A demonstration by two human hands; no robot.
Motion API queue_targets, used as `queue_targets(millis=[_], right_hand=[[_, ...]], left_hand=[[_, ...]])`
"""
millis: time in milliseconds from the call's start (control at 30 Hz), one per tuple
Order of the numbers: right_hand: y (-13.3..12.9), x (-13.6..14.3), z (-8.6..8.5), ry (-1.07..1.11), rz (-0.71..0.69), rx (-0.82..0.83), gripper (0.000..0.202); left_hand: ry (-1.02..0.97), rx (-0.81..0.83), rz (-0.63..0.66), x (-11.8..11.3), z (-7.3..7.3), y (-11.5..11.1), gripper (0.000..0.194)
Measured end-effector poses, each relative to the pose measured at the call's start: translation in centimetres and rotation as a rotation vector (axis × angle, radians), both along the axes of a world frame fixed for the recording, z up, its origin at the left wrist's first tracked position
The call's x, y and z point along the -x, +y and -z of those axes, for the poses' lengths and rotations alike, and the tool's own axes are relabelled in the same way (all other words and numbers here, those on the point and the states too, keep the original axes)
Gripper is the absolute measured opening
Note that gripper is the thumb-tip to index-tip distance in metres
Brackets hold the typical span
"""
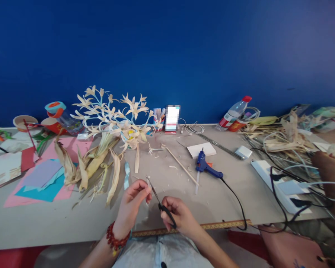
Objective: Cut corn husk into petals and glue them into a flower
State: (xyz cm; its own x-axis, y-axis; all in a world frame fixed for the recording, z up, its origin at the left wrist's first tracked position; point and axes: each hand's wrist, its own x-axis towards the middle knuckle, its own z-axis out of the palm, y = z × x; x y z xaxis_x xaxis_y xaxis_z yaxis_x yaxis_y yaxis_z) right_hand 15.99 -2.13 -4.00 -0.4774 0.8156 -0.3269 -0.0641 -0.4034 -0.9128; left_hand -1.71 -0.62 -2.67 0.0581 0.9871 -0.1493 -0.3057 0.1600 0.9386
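Note:
My left hand (135,199) is closed in a pinch, with a thin pale piece, apparently corn husk, between thumb and fingertips; most of it is hidden. A pair of scissors (169,216) with black handles is in my right hand (179,213), fingers wrapped round the loops. Its blades point up and away, close beside my left fingertips. Just beyond my left hand lie a light blue strip (126,175) and a dried corn husk (115,175). Behind them stands a bunch of husk flowers (135,108) on pale blue stems.
A blue glue gun (203,163) with its cord lies to the right, near a wooden stick (182,166) and a white power strip (276,186). Coloured paper (39,190) covers the left side. A bottle (233,113) leans at the back. Another person's hand (329,167) is at far right.

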Motion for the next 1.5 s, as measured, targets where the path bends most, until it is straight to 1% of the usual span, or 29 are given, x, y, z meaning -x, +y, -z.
queue_targets(millis=[333, 567, 633, 700, 767, 867, 1033, 1167, 1300, 1400, 1500], right_hand=[[0.2, -0.1, -0.1, -0.020, 0.005, 0.005, 0.057], [0.4, -0.8, 1.0, -0.036, -0.021, -0.031, 0.051], [0.5, -0.9, 1.1, -0.046, -0.003, -0.030, 0.052], [0.6, -0.9, 0.8, -0.050, 0.027, -0.021, 0.056], [0.7, -0.7, 0.3, -0.037, 0.035, -0.018, 0.060], [0.6, -0.6, -0.1, 0.014, 0.009, -0.046, 0.062], [0.2, -0.7, 0.6, 0.059, -0.006, -0.089, 0.061], [-0.1, -0.7, 1.1, 0.040, 0.009, -0.114, 0.063], [-0.2, -0.6, 1.1, 0.002, 0.042, -0.152, 0.064], [-0.1, -0.4, 0.8, -0.018, 0.056, -0.147, 0.065], [0.0, -0.2, 0.5, -0.054, 0.079, -0.157, 0.061]], left_hand=[[-0.012, 0.015, 0.002, 0.1, 0.0, 0.0, 0.016], [-0.011, 0.035, -0.001, 0.7, -0.1, -0.1, 0.016], [-0.019, 0.035, -0.006, 0.8, -0.1, 0.0, 0.015], [-0.039, 0.036, -0.005, 0.8, -0.2, 0.1, 0.013], [-0.066, 0.043, -0.006, 0.7, -0.3, 0.3, 0.012], [-0.112, 0.075, -0.002, 0.3, -0.8, 0.4, 0.013], [-0.232, 0.149, 0.011, -0.3, -1.6, 0.8, 0.014], [-0.314, 0.163, -0.007, -0.8, -1.9, 1.1, 0.016], [-0.278, 0.125, -0.038, -1.5, -1.8, 1.2, 0.016], [-0.239, 0.087, -0.065, -1.9, -1.6, 1.1, 0.015], [-0.208, 0.059, -0.088, -2.2, -1.6, 1.0, 0.017]])
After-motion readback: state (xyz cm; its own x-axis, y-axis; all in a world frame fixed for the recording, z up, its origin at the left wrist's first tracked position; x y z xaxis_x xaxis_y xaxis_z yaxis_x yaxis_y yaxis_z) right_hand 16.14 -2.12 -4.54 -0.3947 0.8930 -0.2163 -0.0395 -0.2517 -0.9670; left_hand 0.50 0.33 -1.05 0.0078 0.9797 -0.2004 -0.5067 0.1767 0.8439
